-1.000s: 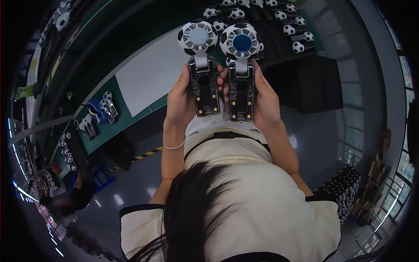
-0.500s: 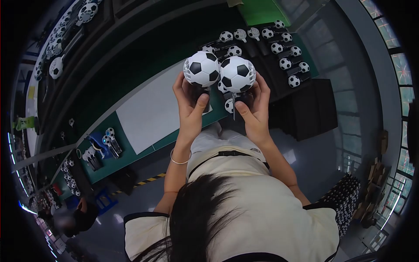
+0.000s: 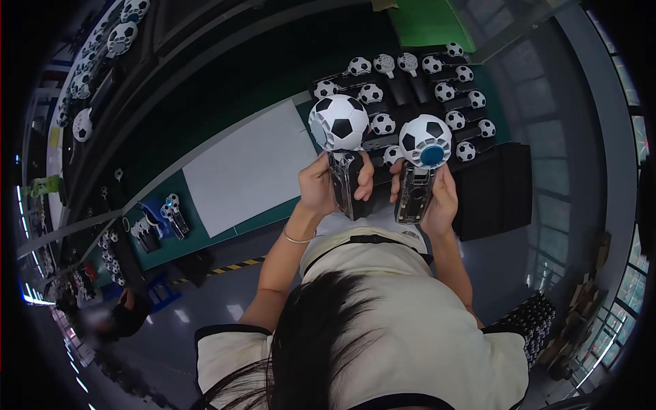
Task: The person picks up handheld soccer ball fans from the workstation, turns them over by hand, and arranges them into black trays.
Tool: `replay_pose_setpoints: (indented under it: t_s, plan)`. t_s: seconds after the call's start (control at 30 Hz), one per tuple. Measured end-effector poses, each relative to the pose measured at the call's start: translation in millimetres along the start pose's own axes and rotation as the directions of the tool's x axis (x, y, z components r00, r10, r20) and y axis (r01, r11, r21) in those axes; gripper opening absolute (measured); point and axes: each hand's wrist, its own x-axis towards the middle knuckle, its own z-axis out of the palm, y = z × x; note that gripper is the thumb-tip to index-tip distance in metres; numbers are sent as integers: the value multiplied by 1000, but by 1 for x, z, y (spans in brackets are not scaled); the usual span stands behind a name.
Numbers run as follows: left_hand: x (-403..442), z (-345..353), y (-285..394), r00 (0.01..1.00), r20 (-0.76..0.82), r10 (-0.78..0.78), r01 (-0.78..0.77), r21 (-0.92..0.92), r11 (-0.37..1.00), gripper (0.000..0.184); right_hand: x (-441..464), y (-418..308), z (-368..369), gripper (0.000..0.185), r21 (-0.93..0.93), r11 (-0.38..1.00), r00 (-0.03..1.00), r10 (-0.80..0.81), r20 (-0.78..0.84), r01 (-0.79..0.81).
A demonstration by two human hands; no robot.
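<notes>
My left hand [image 3: 318,186] is closed round the dark handle of a football-patterned device [image 3: 339,124], its ball end up and its black and white panels showing. My right hand [image 3: 441,198] grips a second football-patterned device [image 3: 425,141], tilted so that a blue round disc on the ball and the clear casing with circuit parts below it show. The two devices are held apart, side by side, above the front edge of the table. Behind them, rows of similar devices [image 3: 383,124] lie on a dark surface.
A white sheet [image 3: 239,167] lies on the green table [image 3: 164,250]. More devices [image 3: 175,210] sit at its left part. Black boxes [image 3: 493,195] stand at the right. A green tray [image 3: 430,26] is at the back. Another person [image 3: 126,316] is at the lower left.
Both devices have turned and moved right and lower, and are now further apart. The right one now shows its blue disc and casing again, while the left one shows its dark handle.
</notes>
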Motion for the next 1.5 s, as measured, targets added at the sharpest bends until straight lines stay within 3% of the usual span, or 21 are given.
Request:
replay_pose_setpoints:
  t_s: [0.13,0.17,0.23,0.3,0.33,0.4,0.47,0.53,0.6,0.63,0.73,0.8,0.93,1.07,1.17,1.23,1.3,1.33,1.4,1.43,1.5]
  plan:
    - [29,-2,-42,997,-73,-29,17,-170,985,46,8,-16,-55,41,-153,985,991,67,-114,-85]
    - [34,-14,-55,990,-142,-15,2,-92,996,45,11,-15,-74,41,-185,975,982,95,-165,-125]
    - [49,-28,-84,866,-497,54,101,281,954,43,18,-6,-126,41,-253,948,959,128,-253,-193]
    - [56,-55,-113,842,-538,38,194,369,909,45,24,8,-177,41,-564,807,963,18,-270,-173]
    - [62,-68,-132,815,-557,161,233,568,789,54,28,17,-206,45,-621,747,956,63,-287,-236]
    - [76,-85,-161,786,-545,293,280,735,618,67,41,18,-214,50,-795,542,950,19,-313,-273]
    - [93,-95,-185,690,-558,460,527,824,210,78,56,35,-225,51,-979,190,971,-211,-116,-76]
    - [112,-101,-206,686,-504,525,510,847,147,85,73,60,-235,48,-991,-132,950,-307,61,20]
    - [127,-104,-226,819,-292,494,545,666,-510,83,82,80,-244,48,-953,-303,955,-290,67,-26]
    - [130,-113,-239,816,-368,446,573,615,-541,76,85,84,-250,47,-946,-324,943,-321,93,-17]
    - [133,-129,-260,814,-325,482,581,478,-659,73,82,68,-252,48,-942,-336,971,-229,65,-16]
    - [128,-130,-261,824,-354,441,564,452,-691,74,78,68,-259,48,-951,-311,974,-217,63,-8]
    - [117,-117,-267,873,-247,421,469,660,-587,72,75,75,-274,46,-968,-200,940,-271,205,154]
    - [95,-90,-263,907,-161,390,357,786,-505,60,46,12,-270,27,-980,-55,921,-334,199,192]
    - [73,-70,-257,915,-141,377,314,836,-450,46,-3,-22,-320,17,-986,150,863,-505,-11,75]
    - [52,-71,-248,944,-239,228,310,880,-361,37,-45,-15,-378,16,-973,144,854,-468,-228,-181]
    - [37,-74,-245,953,-207,223,285,867,-410,31,-87,14,-432,31,-882,-161,893,-162,-420,-443]
    - [31,-77,-245,949,-243,202,308,854,-420,31,-103,28,-446,31,-882,-156,893,-164,-420,-444]
    - [26,-80,-246,940,-287,184,340,836,-431,30,-130,52,-466,50,-731,-408,779,70,-623,-548]
    - [26,-82,-246,946,-280,164,324,837,-440,31,-135,64,-478,50,-736,-405,781,77,-619,-543]
    - [27,-80,-244,951,-273,144,309,830,-464,33,-139,85,-492,59,-556,-323,518,204,-831,-765]
